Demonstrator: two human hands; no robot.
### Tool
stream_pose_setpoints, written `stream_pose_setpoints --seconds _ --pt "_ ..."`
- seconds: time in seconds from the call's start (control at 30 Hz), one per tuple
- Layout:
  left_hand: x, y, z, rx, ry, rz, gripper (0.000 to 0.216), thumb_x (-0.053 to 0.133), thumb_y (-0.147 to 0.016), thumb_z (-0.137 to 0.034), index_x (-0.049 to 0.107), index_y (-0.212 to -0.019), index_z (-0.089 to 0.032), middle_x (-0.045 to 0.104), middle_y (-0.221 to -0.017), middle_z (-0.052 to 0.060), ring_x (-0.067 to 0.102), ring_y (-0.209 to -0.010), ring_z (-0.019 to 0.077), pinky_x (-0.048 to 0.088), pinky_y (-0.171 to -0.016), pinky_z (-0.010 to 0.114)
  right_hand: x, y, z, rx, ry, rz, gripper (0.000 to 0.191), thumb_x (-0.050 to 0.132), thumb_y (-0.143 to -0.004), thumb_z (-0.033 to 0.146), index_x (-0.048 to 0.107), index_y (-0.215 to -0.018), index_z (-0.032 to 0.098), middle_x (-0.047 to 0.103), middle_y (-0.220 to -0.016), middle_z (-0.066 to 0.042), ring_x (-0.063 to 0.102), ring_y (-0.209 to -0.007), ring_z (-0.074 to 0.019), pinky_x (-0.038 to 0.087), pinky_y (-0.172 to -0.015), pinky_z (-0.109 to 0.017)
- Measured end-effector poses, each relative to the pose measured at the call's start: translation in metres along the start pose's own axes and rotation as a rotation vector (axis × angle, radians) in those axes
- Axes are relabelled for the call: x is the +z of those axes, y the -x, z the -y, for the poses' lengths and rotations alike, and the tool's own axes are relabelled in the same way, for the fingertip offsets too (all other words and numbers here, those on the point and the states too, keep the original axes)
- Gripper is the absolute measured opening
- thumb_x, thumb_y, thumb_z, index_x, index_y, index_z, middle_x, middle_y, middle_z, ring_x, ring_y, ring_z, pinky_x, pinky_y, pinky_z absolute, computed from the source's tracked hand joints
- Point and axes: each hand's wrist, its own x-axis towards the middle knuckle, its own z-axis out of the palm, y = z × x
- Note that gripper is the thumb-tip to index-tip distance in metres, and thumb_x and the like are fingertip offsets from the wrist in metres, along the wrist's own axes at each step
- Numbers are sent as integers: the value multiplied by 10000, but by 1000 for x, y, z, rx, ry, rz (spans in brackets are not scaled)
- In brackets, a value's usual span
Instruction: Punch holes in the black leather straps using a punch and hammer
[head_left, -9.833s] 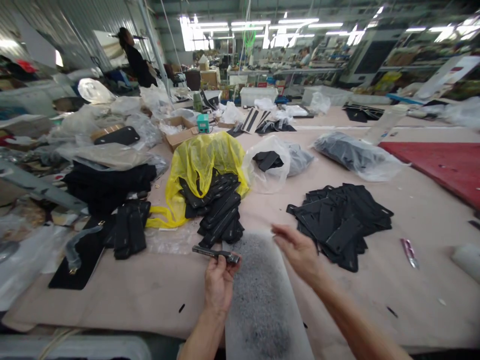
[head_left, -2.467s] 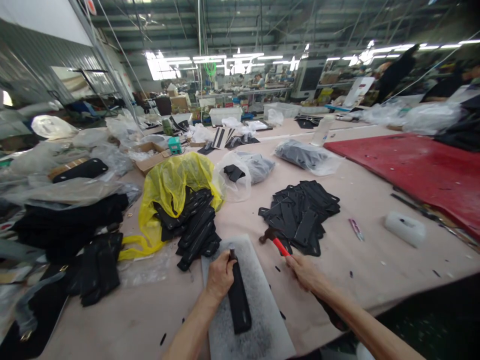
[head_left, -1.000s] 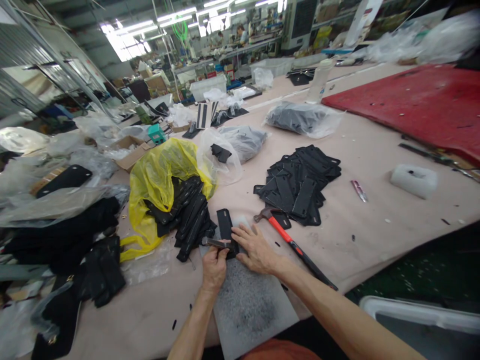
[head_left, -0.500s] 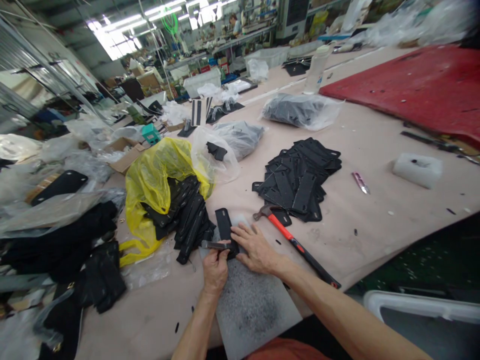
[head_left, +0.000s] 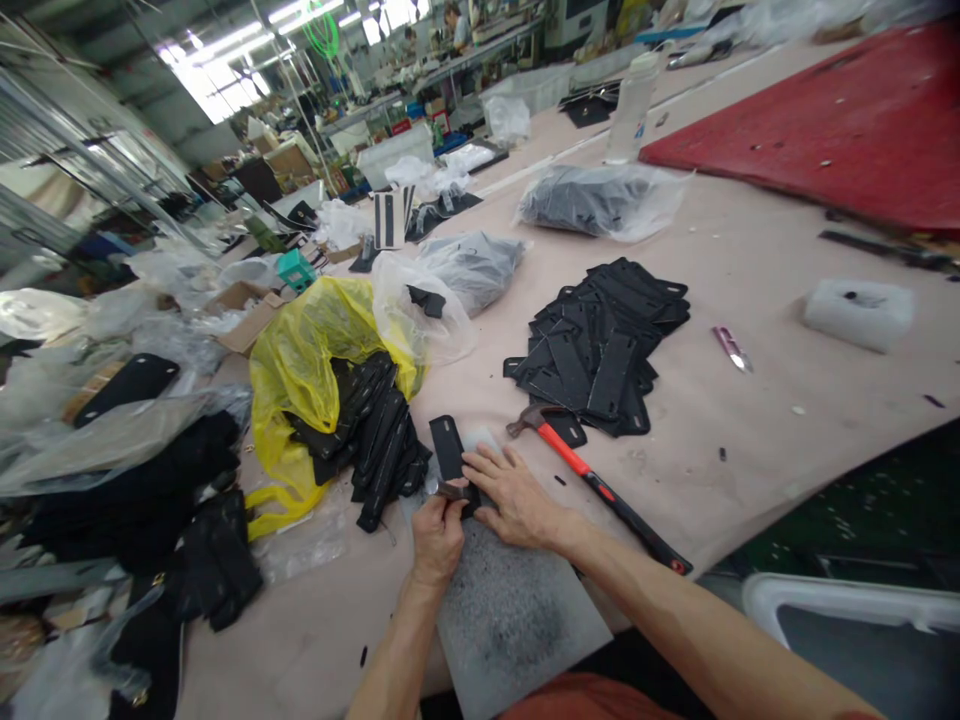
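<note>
A black strip (head_left: 447, 445) with a slot near its far end lies on a worn, speckled grey-white board (head_left: 517, 610). My left hand (head_left: 438, 535) is closed round a short metal punch (head_left: 452, 491), held low over the strip's near end. Whether its tip touches the strip I cannot tell. My right hand (head_left: 517, 497) lies flat with fingers stretched out, its fingertips on the strip's right edge. To its right rests a claw hammer (head_left: 570, 447) with a red and black handle. Behind the hammer is a pile of slotted black pieces (head_left: 600, 340).
At left, a yellow plastic bag (head_left: 300, 345) spills more black pieces (head_left: 382, 440). Clear bags (head_left: 472, 265) of dark pieces stand farther back. Thread snips (head_left: 731, 348) and a white roll (head_left: 859, 312) lie at right, a red sheet (head_left: 825, 130) beyond. A white bin (head_left: 847, 595) stands below the table edge.
The punch in my left hand has turned from lying crosswise to pointing more toward the strip. My right hand stays on the strip. The whole view has shifted slightly.
</note>
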Motion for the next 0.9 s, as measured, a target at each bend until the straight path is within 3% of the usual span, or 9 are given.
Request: stream_pose_setpoints --seconds 0.2,0.43,0.57,0.63,0.73,0.83,0.9 --pt "6 7 3 1 -87 -85 199 544 -887 -186 708 -999 -166 756 -987 73 716 -935 230 584 -867 382 -4 2 0 -4 -5 9 650 565 -838 263 386 -1459 198 350 -1538 -87 194 -1441 -288 131 -1150 -558" --pt "9 3 2 62 -163 -41 211 507 -893 -168 698 -981 -164 756 -970 75 718 -922 221 586 -842 351 0 0 0 -7 -5 3 667 581 -821 259 385 -1457 212 349 -1539 -75 197 -1438 -297 136 -1148 -559" --pt "7 1 2 72 -147 -26 222 490 -888 -142 681 -1000 -164 750 -977 71 713 -930 212 581 -837 328 -10 9 0 -15 34 -52 584 558 -845 242 433 -1414 198 373 -1516 -96 237 -1419 -300 191 -1138 -538" --pt "5 1 2 77 -149 -3 215 493 -888 -144 674 -1001 -172 746 -976 68 710 -933 212 578 -830 321 -21 23 -7 81 98 -170 511 532 -867 226 467 -1370 169 406 -1475 -132 309 -1372 -301 251 -1117 -495" --pt "6 2 2 68 -177 45 182 503 -891 -158 660 -980 -187 738 -951 64 709 -905 211 571 -795 307 -41 56 -26 379 239 -301 392 522 -875 231 529 -1251 121 504 -1309 -192 462 -1200 -323 371 -998 -454" --pt "8 4 5 44 -180 48 153 510 -892 -169 645 -961 -191 729 -907 61 706 -862 209 562 -776 302 -53 87 -46 585 250 -210 204 543 -857 243 579 -1029 140 577 -1034 -149 551 -964 -287 425 -833 -396" --pt "9 5 7 36 -162 23 149 510 -894 -175 641 -965 -190 726 -886 59 704 -847 209 558 -776 304 -56 97 -50 666 58 -168 103 558 -820 198 554 -918 168 566 -908 -87 553 -849 -233 420 -750 -339"
